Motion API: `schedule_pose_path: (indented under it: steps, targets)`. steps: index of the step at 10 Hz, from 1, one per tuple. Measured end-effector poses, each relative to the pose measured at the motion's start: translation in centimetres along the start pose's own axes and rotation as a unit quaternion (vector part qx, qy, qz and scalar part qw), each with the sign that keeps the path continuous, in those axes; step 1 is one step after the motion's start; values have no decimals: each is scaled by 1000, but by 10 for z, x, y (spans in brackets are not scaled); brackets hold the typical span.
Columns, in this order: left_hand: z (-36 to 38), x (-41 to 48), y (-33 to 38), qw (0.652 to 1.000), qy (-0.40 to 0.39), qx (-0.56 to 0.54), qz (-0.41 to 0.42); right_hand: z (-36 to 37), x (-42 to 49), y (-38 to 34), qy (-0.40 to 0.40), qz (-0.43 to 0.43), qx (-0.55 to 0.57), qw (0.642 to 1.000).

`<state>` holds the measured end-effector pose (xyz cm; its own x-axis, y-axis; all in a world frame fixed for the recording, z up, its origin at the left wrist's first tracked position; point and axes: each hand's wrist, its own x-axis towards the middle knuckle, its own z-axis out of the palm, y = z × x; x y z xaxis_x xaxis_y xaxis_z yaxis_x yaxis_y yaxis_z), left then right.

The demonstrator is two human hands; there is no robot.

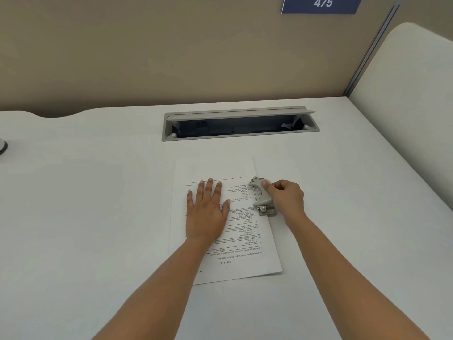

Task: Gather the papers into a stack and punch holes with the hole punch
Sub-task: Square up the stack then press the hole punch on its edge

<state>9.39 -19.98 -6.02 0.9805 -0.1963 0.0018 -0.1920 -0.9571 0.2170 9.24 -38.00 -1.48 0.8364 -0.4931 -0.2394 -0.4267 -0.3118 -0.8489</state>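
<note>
A stack of printed papers (242, 244) lies on the white desk (98, 217), its text upside down to me. My left hand (207, 212) rests flat on the stack, fingers straight and spread. A grey metal hole punch (261, 196) sits over the stack's right edge. My right hand (285, 197) grips the punch from the right, thumb on its lever and fingers curled round its far side.
An open grey cable tray (240, 123) is sunk into the desk behind the papers. A beige partition (171, 57) with a blue "475" sign (321, 4) stands at the back. A white panel (404, 106) closes off the right side. A small round object (3, 146) sits at the left edge.
</note>
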Motion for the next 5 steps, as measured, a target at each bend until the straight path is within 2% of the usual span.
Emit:
schedule_pose_path:
  steps: [5]
  targets:
    - [2,0,0,1000,3,1,0,-42,16,3,56,34,4,998]
